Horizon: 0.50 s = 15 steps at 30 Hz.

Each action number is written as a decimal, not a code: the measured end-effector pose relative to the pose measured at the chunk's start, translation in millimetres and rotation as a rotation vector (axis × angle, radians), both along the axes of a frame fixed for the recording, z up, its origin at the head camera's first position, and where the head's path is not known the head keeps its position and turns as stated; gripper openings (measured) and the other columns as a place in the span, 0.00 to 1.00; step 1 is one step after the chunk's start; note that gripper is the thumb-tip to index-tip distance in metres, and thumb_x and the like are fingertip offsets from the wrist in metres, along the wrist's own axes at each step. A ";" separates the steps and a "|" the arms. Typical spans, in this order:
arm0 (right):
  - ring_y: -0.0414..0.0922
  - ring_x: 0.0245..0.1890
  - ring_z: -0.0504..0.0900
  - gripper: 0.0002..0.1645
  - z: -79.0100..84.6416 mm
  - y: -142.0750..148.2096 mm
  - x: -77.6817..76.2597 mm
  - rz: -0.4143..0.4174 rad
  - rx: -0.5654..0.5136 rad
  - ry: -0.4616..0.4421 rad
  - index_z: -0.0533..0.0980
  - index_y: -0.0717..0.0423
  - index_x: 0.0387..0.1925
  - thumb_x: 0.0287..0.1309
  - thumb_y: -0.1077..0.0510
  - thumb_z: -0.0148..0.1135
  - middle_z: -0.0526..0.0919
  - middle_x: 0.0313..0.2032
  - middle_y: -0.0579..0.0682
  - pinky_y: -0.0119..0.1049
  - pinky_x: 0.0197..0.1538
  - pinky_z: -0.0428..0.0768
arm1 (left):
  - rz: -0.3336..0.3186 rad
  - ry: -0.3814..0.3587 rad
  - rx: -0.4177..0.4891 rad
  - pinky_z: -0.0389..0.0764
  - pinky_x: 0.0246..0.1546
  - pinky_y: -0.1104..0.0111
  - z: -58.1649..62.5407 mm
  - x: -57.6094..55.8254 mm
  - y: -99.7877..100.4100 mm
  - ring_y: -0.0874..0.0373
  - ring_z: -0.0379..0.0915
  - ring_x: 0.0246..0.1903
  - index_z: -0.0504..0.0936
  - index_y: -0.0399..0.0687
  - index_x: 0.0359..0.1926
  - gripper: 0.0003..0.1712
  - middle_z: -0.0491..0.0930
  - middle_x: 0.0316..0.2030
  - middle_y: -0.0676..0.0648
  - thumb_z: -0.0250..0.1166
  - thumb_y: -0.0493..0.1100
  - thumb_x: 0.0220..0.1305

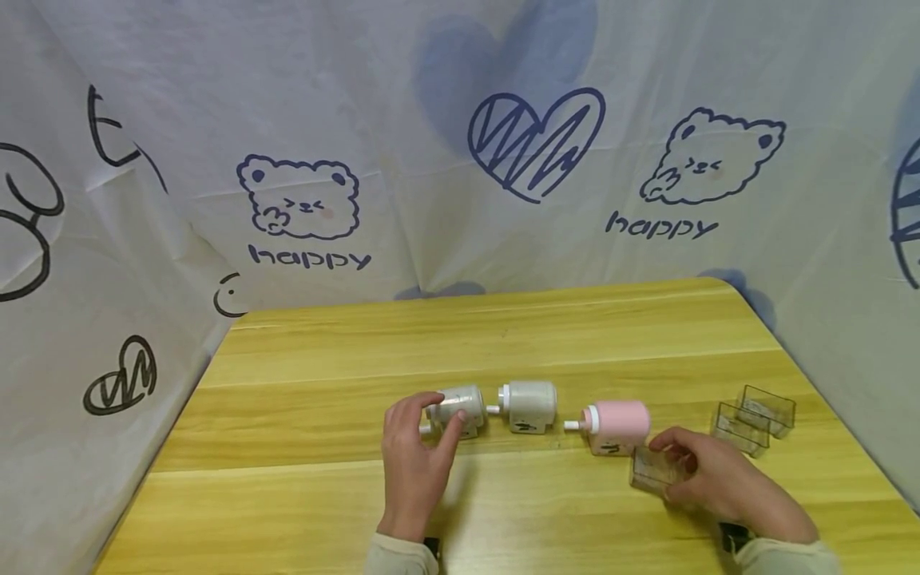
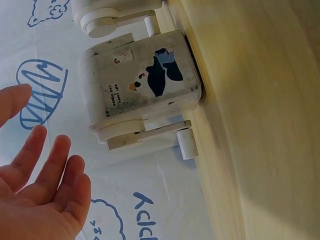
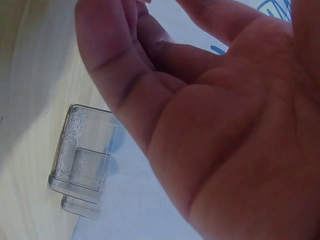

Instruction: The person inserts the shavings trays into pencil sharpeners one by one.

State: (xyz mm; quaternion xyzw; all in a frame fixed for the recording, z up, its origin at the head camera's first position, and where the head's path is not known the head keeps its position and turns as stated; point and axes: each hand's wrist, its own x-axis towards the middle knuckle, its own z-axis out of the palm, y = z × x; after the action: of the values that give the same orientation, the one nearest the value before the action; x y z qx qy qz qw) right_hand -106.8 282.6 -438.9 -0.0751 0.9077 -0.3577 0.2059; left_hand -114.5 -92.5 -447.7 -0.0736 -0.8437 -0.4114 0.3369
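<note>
Three hand-crank pencil sharpeners stand in a row: a left white one point(image 1: 464, 397), a middle white one point(image 1: 532, 403) and a pink one point(image 1: 624, 423). My left hand point(image 1: 417, 451) is at the left sharpener, thumb and fingers spread. In the left wrist view, the left hand point(image 2: 45, 195) is apart from a white sharpener point(image 2: 145, 80) with a penguin-like picture. Just in front of the pink sharpener, my right hand point(image 1: 707, 475) holds a clear shavings drawer point(image 1: 650, 471) between thumb and fingers. The right hand point(image 3: 215, 115) hides that drawer in its wrist view.
Two more clear drawers point(image 1: 742, 431) lie close together at the right of the wooden table point(image 1: 323, 495); the right wrist view shows shavings-like bits in a clear drawer point(image 3: 82, 150). A white cloth point(image 1: 424, 184) with bear and heart drawings hangs behind.
</note>
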 end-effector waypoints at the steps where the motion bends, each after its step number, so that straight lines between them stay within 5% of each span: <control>1: 0.47 0.41 0.74 0.33 0.1 0.4 0.2 0.009 -0.006 -0.002 0.73 0.56 0.53 0.42 0.57 0.74 0.77 0.47 0.50 0.43 0.40 0.75 | 0.002 0.002 0.000 0.71 0.48 0.59 -0.4 -0.3 0.0 0.54 0.70 0.47 0.79 0.47 0.43 0.19 0.80 0.42 0.51 0.71 0.51 0.55; 15: 0.45 0.33 0.69 0.30 -1.1 -3.1 5.1 0.125 -0.144 -0.021 0.72 0.60 0.53 0.46 0.59 0.70 0.74 0.36 0.52 0.38 0.32 0.71 | 0.020 -0.059 0.005 0.67 0.57 0.50 -3.3 -0.3 -1.2 0.44 0.67 0.57 0.78 0.41 0.48 0.24 0.76 0.54 0.42 0.71 0.49 0.54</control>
State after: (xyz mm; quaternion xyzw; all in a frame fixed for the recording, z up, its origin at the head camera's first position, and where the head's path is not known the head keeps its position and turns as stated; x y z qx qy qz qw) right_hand -101.6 279.5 -439.9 -0.1426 0.8709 -0.4094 0.2316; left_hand -114.8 -93.7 -451.0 -0.0522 -0.8529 -0.4120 0.3163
